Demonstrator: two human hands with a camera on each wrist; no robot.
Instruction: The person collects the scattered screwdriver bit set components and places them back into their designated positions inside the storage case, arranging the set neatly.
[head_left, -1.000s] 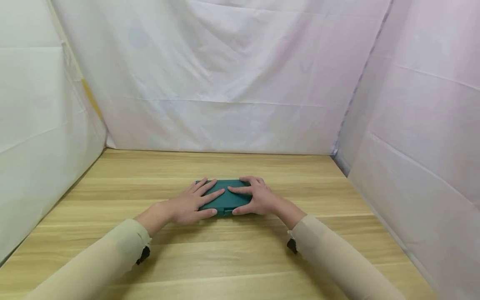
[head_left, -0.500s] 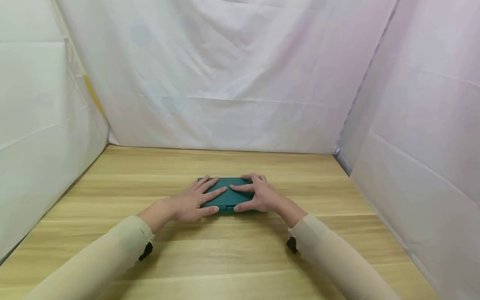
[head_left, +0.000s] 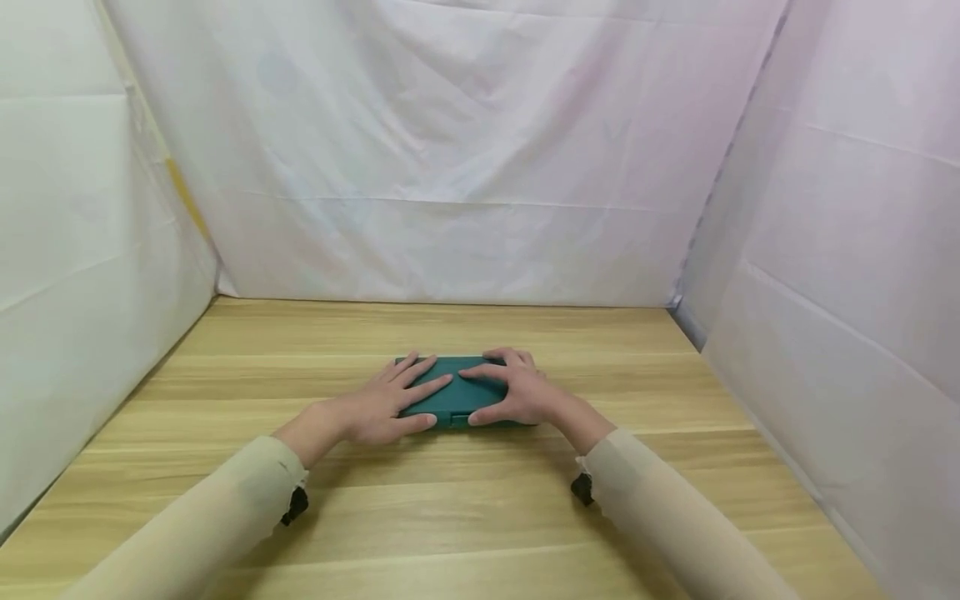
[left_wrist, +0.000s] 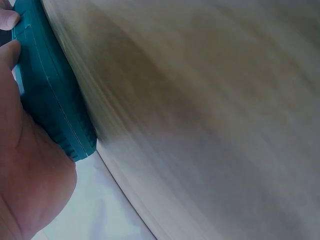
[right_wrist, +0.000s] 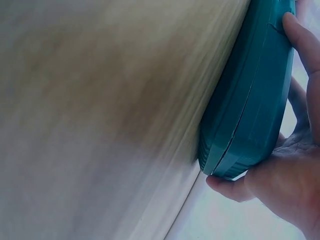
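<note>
A closed teal plastic case lies flat on the wooden table in the head view, with a latch at the middle of its front side. My left hand rests on the lid's left part, fingers straight and spread, its thumb along the front edge. On the other end, my right hand spans the case with arched fingers, its thumb at the front edge beside the latch. The right wrist view shows a finger bent against the end of the case. In the left wrist view the palm lies against the ribbed end of the case.
The wood-grain table stretches around the case on every side. White cloth hangs as a back wall, with more white sheeting at the left and right. Both forearms wear pale sleeves with small black devices near the wrists.
Hands and case keep the same places relative to each other. Only a slight shift of the whole head view shows.
</note>
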